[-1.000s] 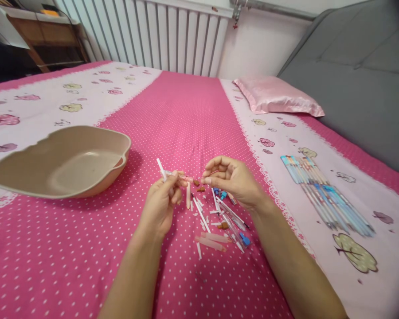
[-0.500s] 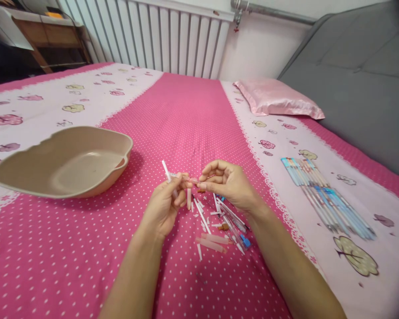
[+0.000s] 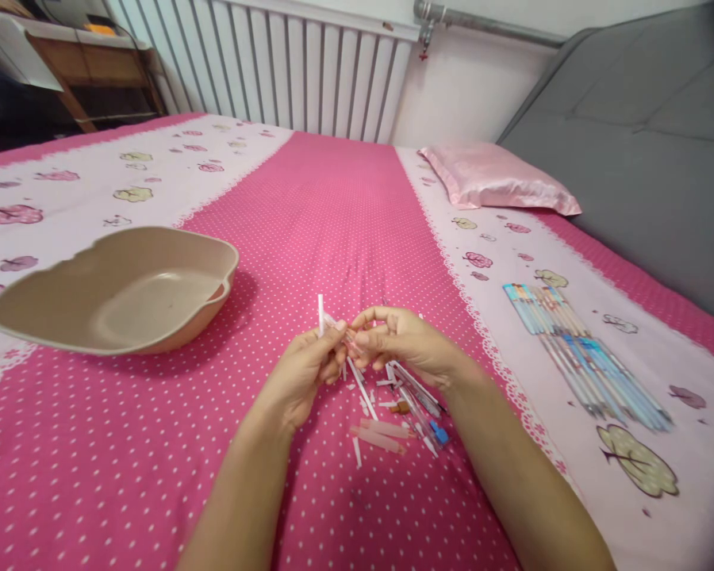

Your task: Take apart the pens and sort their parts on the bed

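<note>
My left hand [image 3: 306,365] is closed, with a thin white tube [image 3: 320,312] standing up from it. Between its fingertips is one end of a clear, pinkish pen barrel [image 3: 349,338]. My right hand [image 3: 410,342] pinches the barrel's other end, so the fingertips of both hands nearly meet; much of the barrel is hidden by them. Below the hands lies a loose heap of pen parts: white tubes [image 3: 362,388], pale pink sleeves [image 3: 381,438], clear barrels [image 3: 415,404], a blue piece [image 3: 439,433] and a brown piece [image 3: 401,407].
A beige plastic basin [image 3: 113,301] stands on the bed to the left. Two rows of pens [image 3: 607,373] lie side by side on the right. Farther back are a pink pillow [image 3: 497,178], a grey headboard [image 3: 642,135] and a white radiator [image 3: 309,67].
My right hand has moved left and slightly down, closer to my left hand. The white tube has turned from leaning to nearly upright, and the barrel is more covered by fingers.
</note>
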A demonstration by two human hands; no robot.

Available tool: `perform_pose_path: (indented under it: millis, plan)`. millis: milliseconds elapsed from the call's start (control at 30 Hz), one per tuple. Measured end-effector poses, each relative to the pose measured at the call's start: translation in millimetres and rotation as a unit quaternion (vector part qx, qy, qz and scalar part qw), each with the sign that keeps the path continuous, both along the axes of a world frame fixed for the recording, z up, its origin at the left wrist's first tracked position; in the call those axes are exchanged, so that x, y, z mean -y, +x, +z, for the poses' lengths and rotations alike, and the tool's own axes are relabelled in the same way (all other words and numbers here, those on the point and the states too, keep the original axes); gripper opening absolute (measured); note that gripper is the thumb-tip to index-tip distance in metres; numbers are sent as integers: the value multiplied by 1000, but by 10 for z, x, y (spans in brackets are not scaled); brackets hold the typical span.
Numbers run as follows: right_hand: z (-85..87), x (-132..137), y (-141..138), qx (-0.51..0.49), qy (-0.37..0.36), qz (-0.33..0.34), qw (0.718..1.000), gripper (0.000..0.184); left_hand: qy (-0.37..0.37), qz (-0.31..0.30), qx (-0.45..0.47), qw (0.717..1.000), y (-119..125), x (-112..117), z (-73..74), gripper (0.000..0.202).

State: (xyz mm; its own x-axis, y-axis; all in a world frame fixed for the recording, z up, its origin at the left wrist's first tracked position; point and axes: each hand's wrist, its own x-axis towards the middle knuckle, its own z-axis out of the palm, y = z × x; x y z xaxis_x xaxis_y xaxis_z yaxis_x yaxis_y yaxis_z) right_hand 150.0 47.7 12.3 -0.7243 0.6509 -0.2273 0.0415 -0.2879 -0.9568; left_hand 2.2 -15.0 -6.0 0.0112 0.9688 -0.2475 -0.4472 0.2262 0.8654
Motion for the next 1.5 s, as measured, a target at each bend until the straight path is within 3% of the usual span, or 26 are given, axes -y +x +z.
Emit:
perform_pose_path:
  millis: [167, 367, 533, 633, 867, 1233, 1500]
  plan:
    - [-46, -16, -30, -21, -55, 10, 998, 28, 20, -13, -46, 999, 29, 11, -20, 31]
    - [-80, -149, -2, -89, -130, -140, 978, 13, 14, -9, -57, 998, 44, 25, 19, 36]
    - [-157, -197, -13, -131, -153, -201, 959, 8, 16, -92, -81, 992, 64, 54, -3, 29]
    - [-166, -183, -26, -133, -151, -204, 958, 8, 20, -126, -102, 987, 70, 63, -26, 29]
    - [-119, -136, -48, -128, -130, -201, 963, 12, 19, -141, -117, 983, 50, 79, -27, 28]
    - [-144, -79, -55, -75, -30, -114, 990, 26, -23, -118, -88, 989, 75, 49, 4, 24]
    - [-112, -67, -56, -81, 7, -116, 990, 23, -1, -89, -121, 989, 56, 40, -50, 26]
